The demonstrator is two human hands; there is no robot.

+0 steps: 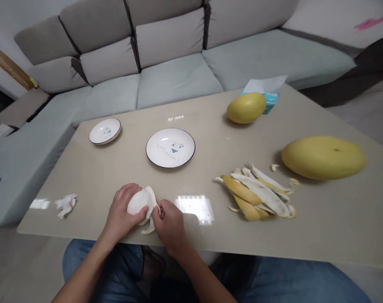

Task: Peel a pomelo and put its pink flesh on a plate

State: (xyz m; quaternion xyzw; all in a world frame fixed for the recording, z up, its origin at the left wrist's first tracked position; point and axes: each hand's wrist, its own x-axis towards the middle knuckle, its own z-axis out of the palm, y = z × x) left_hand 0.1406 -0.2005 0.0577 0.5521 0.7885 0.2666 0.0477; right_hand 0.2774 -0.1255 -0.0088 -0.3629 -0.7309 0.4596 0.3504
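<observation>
My left hand [123, 210] is wrapped round a mostly peeled pomelo [137, 205], white with pith, held low over the table's near edge. A strip of peel [152, 198] with a thin yellow edge stands away from the fruit's right side. My right hand [169, 221] is closed, its thumb and fingers pinching that strip. Another pale piece of peel [149, 227] hangs below, between the hands. To the right lies a heap of peel strips [257, 195], yellow outside and white inside.
A white plate [170, 148] lies mid-table, and a shallow white dish [105, 131] stands back left. Two whole yellow pomelos, one [246, 108] by a tissue pack [272, 99], the larger [323, 158] at right. Crumpled tissue [66, 205] lies left. A sofa [175, 80] borders the far side.
</observation>
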